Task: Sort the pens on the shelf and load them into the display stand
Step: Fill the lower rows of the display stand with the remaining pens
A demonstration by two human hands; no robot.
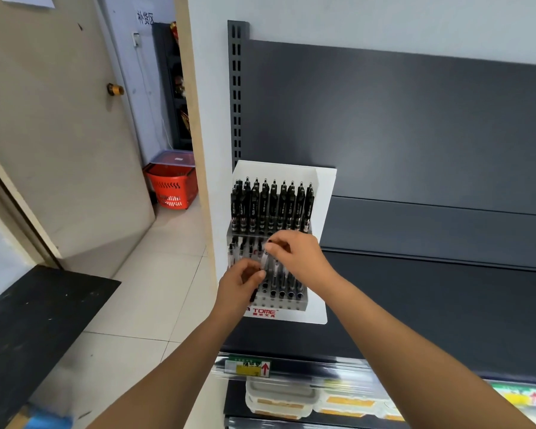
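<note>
At frame centre, over the display stand [324, 193], the right hand [299, 253] pinches a clear pen [266, 261] while the left hand [242, 283] grips several pens [253, 296].

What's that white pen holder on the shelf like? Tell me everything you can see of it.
The display stand is a white, plastic-looking tray with a raised back and side wall, at the left end of the dark grey shelf. Its stepped grey insert has rows of holes. The upper tier is full of upright black pens, and the lower holds a few clear pens, with its front holes empty. A red TOME logo marks the front. The left hand and right hand hold more clear pens above it.
</note>
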